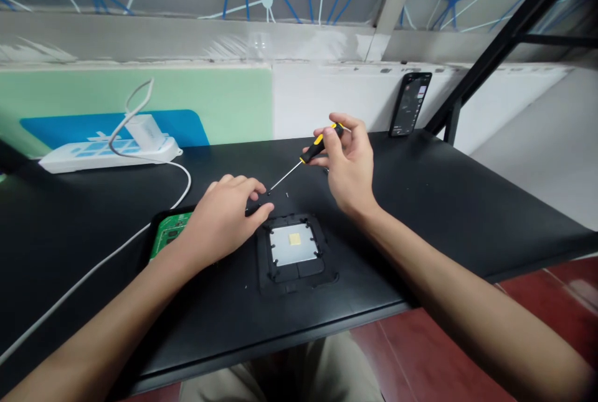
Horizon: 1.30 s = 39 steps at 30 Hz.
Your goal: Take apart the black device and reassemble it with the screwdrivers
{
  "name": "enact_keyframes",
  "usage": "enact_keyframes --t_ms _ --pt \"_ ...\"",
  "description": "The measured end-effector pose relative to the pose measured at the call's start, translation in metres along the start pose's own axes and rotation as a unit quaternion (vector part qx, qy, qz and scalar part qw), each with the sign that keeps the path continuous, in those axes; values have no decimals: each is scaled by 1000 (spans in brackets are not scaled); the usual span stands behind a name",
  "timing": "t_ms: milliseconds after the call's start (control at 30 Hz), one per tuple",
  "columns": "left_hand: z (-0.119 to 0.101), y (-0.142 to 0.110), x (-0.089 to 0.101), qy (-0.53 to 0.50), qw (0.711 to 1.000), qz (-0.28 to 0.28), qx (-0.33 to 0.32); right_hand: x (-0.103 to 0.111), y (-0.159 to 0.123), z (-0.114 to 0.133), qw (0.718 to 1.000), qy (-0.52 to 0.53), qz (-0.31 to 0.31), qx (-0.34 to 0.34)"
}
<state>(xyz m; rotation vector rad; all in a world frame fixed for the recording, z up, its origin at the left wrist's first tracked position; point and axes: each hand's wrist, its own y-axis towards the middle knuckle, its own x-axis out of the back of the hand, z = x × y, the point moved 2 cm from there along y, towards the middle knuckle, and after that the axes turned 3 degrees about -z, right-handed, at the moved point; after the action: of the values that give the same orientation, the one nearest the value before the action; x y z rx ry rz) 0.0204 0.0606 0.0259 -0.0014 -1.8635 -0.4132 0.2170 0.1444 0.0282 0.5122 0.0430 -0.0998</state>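
In the head view, the right hand has its fingers curled around a black and yellow screwdriver. Its thin metal tip points down beside the left hand, whose thumb and fingers are a little apart. A black, square plastic case lies nearby on the black desk.

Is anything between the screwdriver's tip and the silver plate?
The thumb of the left hand juts in beside the direct line to the silver plate, near the black frame's far left corner. To the thumb's right, nothing visible blocks the screwdriver, held in the right hand.
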Motion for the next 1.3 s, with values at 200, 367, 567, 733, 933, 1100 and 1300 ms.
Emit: enact_keyframes --t_ms 200,367,567,733,933,1100,1300 --pt "-5 14 3 28 1000 -12 -4 0 -1 5 1000 16 -11 -10" --pt "-2 16 -2 44 999 8 -2 3 0 4 1000 -14 -24 -9" --pt "4 15 -4 48 999 17 -2 7 3 -1 995 -92 -35 5" --pt "3 2 8 8 1000 5 11 13 9 -1 982 -188 14 4" --pt "-9 -28 20 -43 995 50 -78 15 8 1 886 -437 155 21" --pt "-19 -37 21 -55 989 94 -98 13 1 -3 835 -512 200 7" --pt "-29 -39 19 -39 987 113 -108 13 -5 -7 789 -568 234 -9"
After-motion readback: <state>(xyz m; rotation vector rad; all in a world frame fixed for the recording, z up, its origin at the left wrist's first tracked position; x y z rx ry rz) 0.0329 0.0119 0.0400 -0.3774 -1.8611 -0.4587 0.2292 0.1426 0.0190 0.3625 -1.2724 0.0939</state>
